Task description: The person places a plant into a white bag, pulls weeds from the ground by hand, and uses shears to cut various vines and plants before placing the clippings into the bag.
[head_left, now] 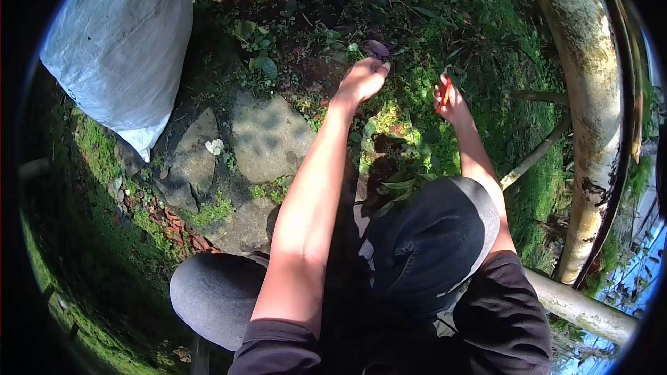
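My left hand (363, 80) reaches out over the ground, its fingers closed at a dark purple leaf (377, 48). The leaf sticks out past the fingertips, and how the fingers grip it is partly hidden. To the right, my right hand (453, 104) is wrapped round red-handled pruning shears (444, 93). Their short tip points up and away from me, apart from the leaf. Low green plants (406, 121) grow on the ground below and between the hands.
A large white woven sack (125, 35) stands at the upper left. Flat stones (271, 135) lie left of my forearm. Thick pale trunks or poles (590, 97) curve along the right, with a thinner stick (538, 153) beside them. My knees (434, 243) are bent below.
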Demonstrator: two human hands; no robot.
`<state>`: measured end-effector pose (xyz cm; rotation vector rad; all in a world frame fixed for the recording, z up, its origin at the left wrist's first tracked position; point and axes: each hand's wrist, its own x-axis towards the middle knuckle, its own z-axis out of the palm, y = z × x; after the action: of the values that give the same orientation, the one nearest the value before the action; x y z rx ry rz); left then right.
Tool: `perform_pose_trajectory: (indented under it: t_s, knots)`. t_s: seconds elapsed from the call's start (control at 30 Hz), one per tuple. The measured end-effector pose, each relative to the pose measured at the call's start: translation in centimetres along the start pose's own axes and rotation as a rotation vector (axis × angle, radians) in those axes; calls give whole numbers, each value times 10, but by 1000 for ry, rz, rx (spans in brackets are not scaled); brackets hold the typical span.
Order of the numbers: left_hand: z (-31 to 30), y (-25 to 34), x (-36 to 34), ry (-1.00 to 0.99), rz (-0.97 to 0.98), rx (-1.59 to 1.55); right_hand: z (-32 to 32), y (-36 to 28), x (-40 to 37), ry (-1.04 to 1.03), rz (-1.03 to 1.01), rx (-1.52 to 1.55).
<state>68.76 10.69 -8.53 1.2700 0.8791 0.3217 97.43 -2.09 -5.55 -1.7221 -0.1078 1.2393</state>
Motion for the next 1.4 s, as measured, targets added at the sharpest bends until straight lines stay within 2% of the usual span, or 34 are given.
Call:
perform_pose_trajectory:
  t_s: [0.03,0.07,0.1,0.2,0.23,0.27,0.33,0.5,0.63,0.8,0.83,0.97,1.1,1.17,1.4]
  knots:
    - [-4,1,-6,117,2,70,-9,-8,18,119,31,80]
    - [-10,10,-16,232,-4,139,-8,-17,15,7,31,153]
    - [-12,12,-22,307,11,132,-17,-24,26,-10,45,198]
    - [-11,16,-31,318,26,70,-43,-37,52,-91,95,290]
    - [-7,18,-35,361,93,61,-48,-42,66,-136,110,314]
    - [-5,23,-36,331,43,22,-53,-45,78,-189,156,348]
    - [5,8,-26,366,128,3,-69,-47,102,-288,240,426]
    - [14,-19,-20,479,263,69,-90,-53,141,-120,260,599]
    - [6,-27,-12,428,320,187,-110,-66,176,-202,315,662]
    - [-1,-42,-10,447,291,188,-106,-70,188,-114,318,665]
    - [-2,-46,-9,504,360,175,-106,-72,193,-88,310,679]
    - [-6,-53,-10,513,435,190,-119,-74,210,-17,244,658]
    - [-14,-45,-18,497,399,231,-125,-77,217,-17,246,633]
    - [-15,-50,-17,524,440,312,-124,-75,229,-32,288,745]
    - [-19,-68,-9,564,515,418,-130,-87,254,92,279,711]
